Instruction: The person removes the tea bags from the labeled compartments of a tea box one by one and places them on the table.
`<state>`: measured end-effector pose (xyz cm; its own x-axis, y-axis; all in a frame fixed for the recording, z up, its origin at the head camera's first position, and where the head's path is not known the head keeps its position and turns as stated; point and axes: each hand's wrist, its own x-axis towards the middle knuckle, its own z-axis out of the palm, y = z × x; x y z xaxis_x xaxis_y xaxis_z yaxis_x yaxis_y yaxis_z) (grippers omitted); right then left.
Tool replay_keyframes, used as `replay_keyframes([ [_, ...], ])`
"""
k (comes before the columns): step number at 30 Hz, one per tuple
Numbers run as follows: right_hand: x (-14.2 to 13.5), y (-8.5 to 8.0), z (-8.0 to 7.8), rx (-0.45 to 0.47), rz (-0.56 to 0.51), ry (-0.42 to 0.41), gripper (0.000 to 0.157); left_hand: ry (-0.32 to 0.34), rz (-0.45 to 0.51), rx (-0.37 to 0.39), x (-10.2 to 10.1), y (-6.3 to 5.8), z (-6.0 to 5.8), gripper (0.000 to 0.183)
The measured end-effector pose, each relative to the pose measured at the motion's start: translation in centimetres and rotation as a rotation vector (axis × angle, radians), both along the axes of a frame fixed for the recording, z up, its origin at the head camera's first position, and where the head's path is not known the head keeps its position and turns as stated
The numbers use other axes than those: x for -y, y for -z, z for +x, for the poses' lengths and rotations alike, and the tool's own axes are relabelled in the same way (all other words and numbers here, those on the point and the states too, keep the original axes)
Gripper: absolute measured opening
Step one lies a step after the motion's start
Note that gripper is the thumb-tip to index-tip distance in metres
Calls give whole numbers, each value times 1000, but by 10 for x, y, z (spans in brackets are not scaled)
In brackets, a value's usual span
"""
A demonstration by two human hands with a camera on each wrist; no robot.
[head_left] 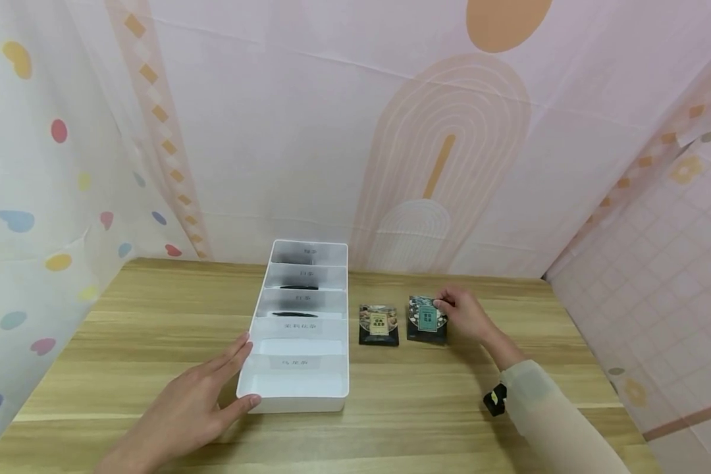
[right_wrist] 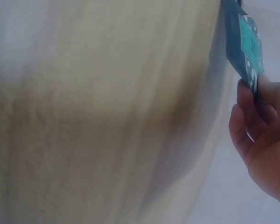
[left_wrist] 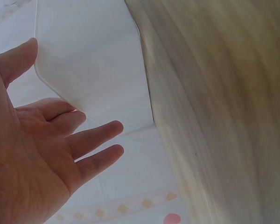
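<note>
A white divided box [head_left: 291, 403] stands left of centre, with a printed label in each compartment. My left hand [head_left: 192, 401] touches its near left corner, thumb at the front and fingers along the side. In the left wrist view, the fingers are fairly straight against the white wall [left_wrist: 95, 60]. My right hand [head_left: 465, 315] pinches the upper right edge of a black tea sachet with a teal label [head_left: 428, 320]. The right wrist view shows this teal-labelled sachet [right_wrist: 245, 44] tilted between thumb and fingers. A second tea sachet with a yellowish label [head_left: 379, 325] lies flat between it and the box.
Dark items [head_left: 295, 314] sit in the far compartments of the box; the two nearest ones show bare white bottoms. Patterned cloth [head_left: 284, 131] hangs behind the wooden table [head_left: 415, 421] and on both sides. A small black object [head_left: 495, 399] is at the right wrist.
</note>
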<state>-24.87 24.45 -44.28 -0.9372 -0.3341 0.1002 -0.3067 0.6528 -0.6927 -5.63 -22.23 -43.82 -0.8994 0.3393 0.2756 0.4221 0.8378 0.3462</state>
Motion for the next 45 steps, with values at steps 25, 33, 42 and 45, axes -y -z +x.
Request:
replay_keyframes([
  [25, -6, 22, -12, 81, 135, 51, 7, -2, -3, 1, -1, -2, 1, 80],
  [33, -11, 17, -14, 53, 134, 70, 14, 0, -5, -4, -1, -2, 1, 80],
  [42, -11, -1, -12, 29, 98, 65, 26, -4, -7, 15, -1, -1, 1, 81],
  [45, -5, -8, -9, 20, 97, 67, 30, -6, -6, 21, -1, -1, 1, 81],
])
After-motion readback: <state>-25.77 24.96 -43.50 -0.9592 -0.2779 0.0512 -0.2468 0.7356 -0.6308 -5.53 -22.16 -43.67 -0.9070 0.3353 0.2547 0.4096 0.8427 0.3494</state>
